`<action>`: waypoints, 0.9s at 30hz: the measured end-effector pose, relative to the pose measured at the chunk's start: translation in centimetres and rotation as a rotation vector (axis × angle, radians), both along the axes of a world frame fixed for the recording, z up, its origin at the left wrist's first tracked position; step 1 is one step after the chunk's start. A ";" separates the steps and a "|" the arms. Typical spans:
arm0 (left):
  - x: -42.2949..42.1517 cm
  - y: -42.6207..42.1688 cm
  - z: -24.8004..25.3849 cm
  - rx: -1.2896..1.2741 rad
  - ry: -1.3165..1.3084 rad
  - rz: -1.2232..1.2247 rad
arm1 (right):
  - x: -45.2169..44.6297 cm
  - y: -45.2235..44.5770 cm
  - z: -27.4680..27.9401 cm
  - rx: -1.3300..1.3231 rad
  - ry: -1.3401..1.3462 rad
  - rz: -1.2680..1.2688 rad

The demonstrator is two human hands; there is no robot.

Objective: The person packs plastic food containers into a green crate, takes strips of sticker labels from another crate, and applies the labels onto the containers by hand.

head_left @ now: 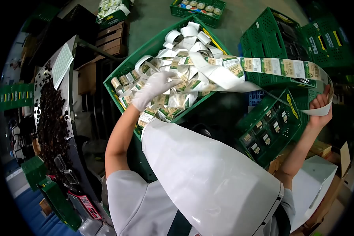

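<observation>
Holding, right hand: clamped on label strip, partly out
Left hand: at heap, grip unclear
Crate: seemingly most left

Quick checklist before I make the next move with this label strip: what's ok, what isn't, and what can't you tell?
1. Right hand has hold of the label strip: ok, the strip bends round at the fingers.
2. Left hand at the pile of strips in the large green crate: ok.
3. Both hands gloved: not ok, the left wears a white glove, the right looks bare.
4. Pile free of loops and crossings: not ok, strips curl and overlap.
5. Strip's free end located: cannot tell.
6. Strip clear of the labelled packs at right: cannot tell, depth is unclear.
</observation>
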State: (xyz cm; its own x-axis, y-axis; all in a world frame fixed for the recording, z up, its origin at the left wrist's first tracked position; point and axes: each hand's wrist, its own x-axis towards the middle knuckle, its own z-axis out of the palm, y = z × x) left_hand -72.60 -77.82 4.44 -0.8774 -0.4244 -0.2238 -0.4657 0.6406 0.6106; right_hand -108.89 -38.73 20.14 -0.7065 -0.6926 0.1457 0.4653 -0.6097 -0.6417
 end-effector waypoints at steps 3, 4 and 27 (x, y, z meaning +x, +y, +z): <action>-5.6 4.3 2.6 0.138 0.024 0.171 | 1.7 0.7 -0.4 -0.007 0.017 0.034; -6.8 5.2 2.2 0.057 0.201 0.153 | 2.0 0.9 -0.4 -0.022 0.023 0.059; -9.3 5.2 4.7 -0.098 0.550 -0.107 | 3.5 4.8 -2.6 -0.281 -0.062 -0.002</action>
State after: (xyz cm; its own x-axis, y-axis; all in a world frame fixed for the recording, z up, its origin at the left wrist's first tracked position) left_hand -81.90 -72.65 9.11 -0.8928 -0.3227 0.3143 -0.0251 0.7322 0.6806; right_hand -105.42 -33.95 17.53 -0.7217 -0.6293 0.2884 0.4966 -0.7609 -0.4177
